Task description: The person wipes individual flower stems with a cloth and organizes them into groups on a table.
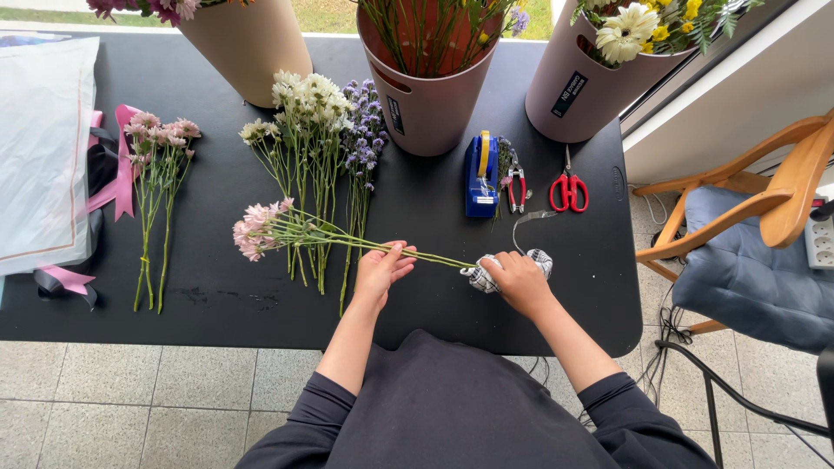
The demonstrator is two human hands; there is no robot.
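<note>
The left hand (380,271) pinched the thin green stems of a small bunch of pale pink daisy-like flowers (261,229), fingers closed lightly around the stems near their middle. The bunch lay almost flat across the black worktop (217,304), with the blooms pointing to the person's left and the cut ends running toward the right hand (519,280). That hand was curled shut around a checked black-and-white cloth (480,276), which wrapped the lower ends of the stems, close to the near edge of the worktop.

Behind the held bunch lay a loose group of white and cream flowers (304,95) with purple sprigs (365,122) beside them, stems pointing toward the person. Further left lay a separate small bunch of pink flowers (161,130), next to pink ribbon (122,174) and a sheet of white wrapping paper (43,148). Just beyond the right hand stood a blue tape dispenser (480,174), then small red-handled pliers (517,187) and red-handled scissors (568,189), all near one another. Three tall pinkish-beige buckets (426,108) holding flowers stood along the far side. A wooden chair with a blue cushion (747,252) stood to the right of the worktop.
</note>
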